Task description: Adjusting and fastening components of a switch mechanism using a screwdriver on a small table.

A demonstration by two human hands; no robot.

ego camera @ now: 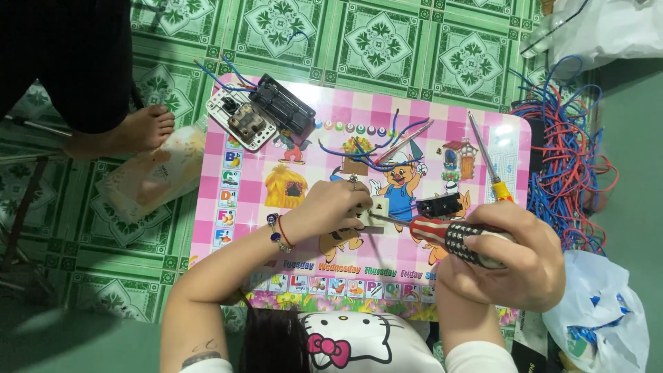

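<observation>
Green patterned floor tiles carry a pink cartoon table (207,193). At its middle, the left hand (331,207) pinches a small socket part (376,207); the right hand (504,259), clamped on a screwdriver (442,235), should drive squarely, steadily.

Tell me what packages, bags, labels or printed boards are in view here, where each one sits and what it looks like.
Printed board: under both hands, rectangular, pink checks with cartoon animals and little houses.
Clear packet: on the green floor left of the board, flat, yellowish contents.
White plastic bag: lower right, crumpled, blue print.
Pale plastic bag: top right corner, crumpled, whitish.
Dark label strip: bottom edge beside the white bag, mostly hidden.
</observation>
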